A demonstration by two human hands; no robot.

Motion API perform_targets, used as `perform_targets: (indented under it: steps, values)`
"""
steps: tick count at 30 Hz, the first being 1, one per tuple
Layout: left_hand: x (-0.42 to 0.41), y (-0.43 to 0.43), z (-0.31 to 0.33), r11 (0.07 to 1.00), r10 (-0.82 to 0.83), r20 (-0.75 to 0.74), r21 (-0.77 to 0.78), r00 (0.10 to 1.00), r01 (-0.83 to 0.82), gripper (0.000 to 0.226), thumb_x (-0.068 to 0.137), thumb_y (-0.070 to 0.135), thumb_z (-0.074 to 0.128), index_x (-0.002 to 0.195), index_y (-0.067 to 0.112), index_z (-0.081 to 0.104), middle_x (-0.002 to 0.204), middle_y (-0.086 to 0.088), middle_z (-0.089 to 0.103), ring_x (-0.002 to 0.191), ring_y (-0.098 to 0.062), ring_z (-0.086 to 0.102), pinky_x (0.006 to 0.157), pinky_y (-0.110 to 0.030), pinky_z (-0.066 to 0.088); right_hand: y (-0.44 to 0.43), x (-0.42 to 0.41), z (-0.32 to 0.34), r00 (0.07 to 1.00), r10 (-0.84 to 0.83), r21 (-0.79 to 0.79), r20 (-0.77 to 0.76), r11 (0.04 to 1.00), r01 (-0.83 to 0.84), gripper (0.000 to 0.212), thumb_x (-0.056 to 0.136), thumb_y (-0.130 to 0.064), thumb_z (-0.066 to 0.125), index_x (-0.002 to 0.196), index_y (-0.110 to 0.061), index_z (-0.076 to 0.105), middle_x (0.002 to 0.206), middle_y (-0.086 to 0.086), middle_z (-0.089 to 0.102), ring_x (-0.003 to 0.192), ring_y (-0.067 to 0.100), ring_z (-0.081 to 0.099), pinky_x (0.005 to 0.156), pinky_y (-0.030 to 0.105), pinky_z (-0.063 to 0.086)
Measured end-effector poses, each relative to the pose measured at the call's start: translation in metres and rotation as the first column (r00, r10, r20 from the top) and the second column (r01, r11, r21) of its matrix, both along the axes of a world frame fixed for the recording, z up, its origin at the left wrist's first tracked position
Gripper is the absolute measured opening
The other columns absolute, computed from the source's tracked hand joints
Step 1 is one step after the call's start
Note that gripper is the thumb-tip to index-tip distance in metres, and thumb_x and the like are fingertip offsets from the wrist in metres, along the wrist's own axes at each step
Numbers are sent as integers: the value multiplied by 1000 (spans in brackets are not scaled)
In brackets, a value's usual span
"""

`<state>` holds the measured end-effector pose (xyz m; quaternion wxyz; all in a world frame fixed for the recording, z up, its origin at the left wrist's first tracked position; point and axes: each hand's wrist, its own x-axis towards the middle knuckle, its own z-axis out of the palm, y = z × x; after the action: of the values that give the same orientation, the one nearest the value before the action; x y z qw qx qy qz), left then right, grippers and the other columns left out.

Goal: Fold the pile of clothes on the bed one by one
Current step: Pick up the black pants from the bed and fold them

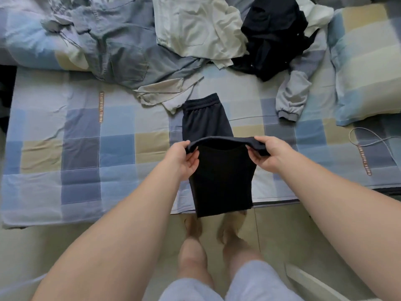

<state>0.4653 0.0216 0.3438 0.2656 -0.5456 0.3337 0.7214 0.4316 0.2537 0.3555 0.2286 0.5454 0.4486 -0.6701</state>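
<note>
The fingers (192, 163) of our left hand (184, 157) are curling round one end of a fold in the dark trousers (221, 181), with the thumb on top. The fingers (255, 159) of our right hand (269, 153) are pinching the other end of the same fold. Both hands are gripping the cloth and holding it up a little above the bed (82, 148). Below our hands the trousers are hanging down over the near edge of the bed, in front of our bare feet (230, 231) on the pale floor (282, 235). Past our hands the stretchy waistband (201, 103) is lying flat on the checked sheet, near the middle of the bed. Along the far edge the other clothes are lying in a messy pile: grey-blue trousers (121, 51) on the left, a pale shirt (195, 29) in the middle and a black top (273, 33) on the right. A grey sleeve (290, 94) is reaching out from the pile toward us. A checked pillow (368, 68) is sitting at the right edge of the bed, and a thin cord (368, 141) is looping on the sheet just in front of it.
</note>
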Motion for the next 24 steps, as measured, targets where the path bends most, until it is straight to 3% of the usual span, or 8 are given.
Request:
perform_targets:
  steps: [3, 6, 9, 10, 12, 15, 20, 24]
  values:
    - [-53, -5, -46, 1000, -9, 7, -22, 1000, 9, 17, 101, 24, 54, 111, 15, 63, 85, 2, 68, 80, -9, 63, 80, -28, 46, -9, -48, -48, 1000, 11, 7, 13, 1000, -11, 7, 96, -13, 64, 101, -8, 62, 87, 11, 69, 72, 18, 70, 48, 27, 57]
    - [-101, -9, -95, 998, -27, 8, -56, 1000, 27, 19, 99, 23, 53, 111, 14, 66, 83, 3, 69, 78, -8, 63, 69, -27, 46, -18, -95, -101, 999, 42, 5, 18, 999, -42, 8, 98, -14, 60, 92, -9, 60, 87, 9, 68, 71, 17, 69, 52, 26, 59]
    - [-144, -11, -142, 994, -36, -11, -105, 999, 35, 28, 99, 24, 54, 122, 14, 66, 89, 3, 72, 81, -8, 65, 66, -28, 45, -26, -140, -154, 996, 89, 27, 0, 996, -89, 5, 97, -12, 59, 100, -9, 61, 96, 12, 68, 64, 20, 73, 50, 29, 58]
    - [-157, -12, -158, 992, -45, -24, -122, 999, 42, 30, 100, 25, 54, 125, 15, 65, 93, 2, 73, 83, -9, 66, 67, -28, 46, -28, -154, -172, 995, 95, 32, -17, 995, -95, 9, 97, -13, 60, 105, -9, 61, 100, 13, 68, 68, 23, 74, 53, 32, 59]
    - [-178, -11, -188, 990, -60, -63, -133, 996, 51, 33, 102, 31, 52, 130, 17, 61, 105, 0, 75, 91, -12, 69, 71, -29, 47, -29, -180, -203, 987, 147, 11, -60, 989, -147, 21, 98, -21, 60, 117, -12, 60, 114, 11, 67, 98, 27, 72, 71, 40, 57]
    - [-187, -10, -216, 982, -123, -108, -154, 987, 106, 39, 102, 40, 51, 136, 21, 54, 125, -2, 69, 104, -20, 69, 82, -34, 50, -30, -195, -227, 950, 294, -52, -106, 952, -300, 55, 97, -35, 62, 146, -16, 47, 144, 4, 55, 137, 26, 48, 105, 48, 46]
    - [-160, -2, -233, 967, -235, -138, -137, 962, 216, 40, 103, 43, 49, 139, 25, 53, 129, 1, 68, 111, -21, 68, 85, -35, 51, -16, -172, -247, 851, 516, -8, -95, 854, -519, 49, 97, -37, 61, 143, -24, 51, 149, -2, 51, 141, 22, 43, 113, 48, 38]
    - [-105, 9, -233, 863, -394, -36, -357, 918, 356, 15, 100, 32, 56, 112, 25, 62, 115, 3, 72, 102, -17, 70, 87, -34, 53, 4, -125, -244, 705, 709, 200, 13, 689, -697, 42, 95, -31, 67, 135, -24, 57, 140, -4, 55, 131, 18, 49, 110, 43, 40]
